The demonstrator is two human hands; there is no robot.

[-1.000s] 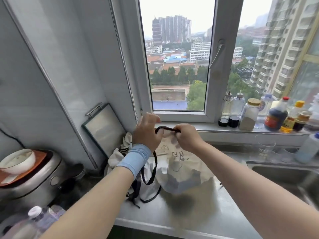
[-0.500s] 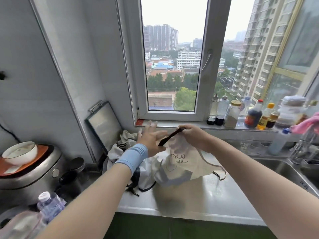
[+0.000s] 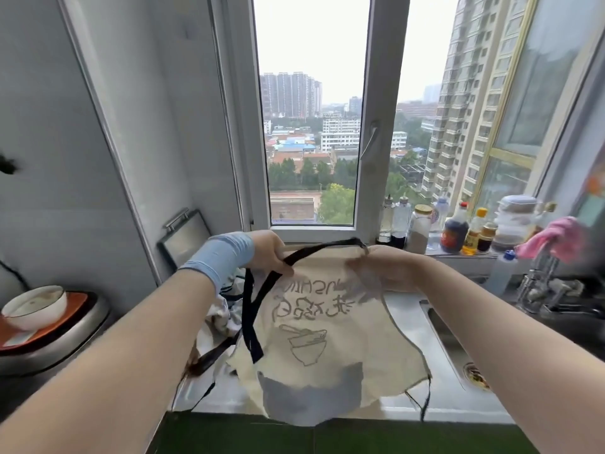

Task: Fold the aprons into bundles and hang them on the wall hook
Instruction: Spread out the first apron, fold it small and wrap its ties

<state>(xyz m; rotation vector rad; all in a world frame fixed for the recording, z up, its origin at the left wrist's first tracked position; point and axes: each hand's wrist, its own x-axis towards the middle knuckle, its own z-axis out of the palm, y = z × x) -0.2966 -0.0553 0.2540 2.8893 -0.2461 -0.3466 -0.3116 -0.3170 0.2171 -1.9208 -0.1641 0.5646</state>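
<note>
a person's left hand (image 3: 268, 253) and right hand (image 3: 383, 270) hold a cream apron (image 3: 327, 339) by its top corners above the steel surface (image 3: 404, 309), fingers (image 3: 282, 267) of both clenched on cloth and black strap (image 3: 324, 249).

A home kitchen, high up in a flat: steel sink (image 3: 448, 342) and tap (image 3: 532, 283) at 4 o'clock, sauce bottles (image 3: 454, 231) on the sill (image 3: 438, 254) at 2, rice cooker (image 3: 65, 342) at 9, towers (image 3: 289, 93) outside the window (image 3: 381, 126).
</note>
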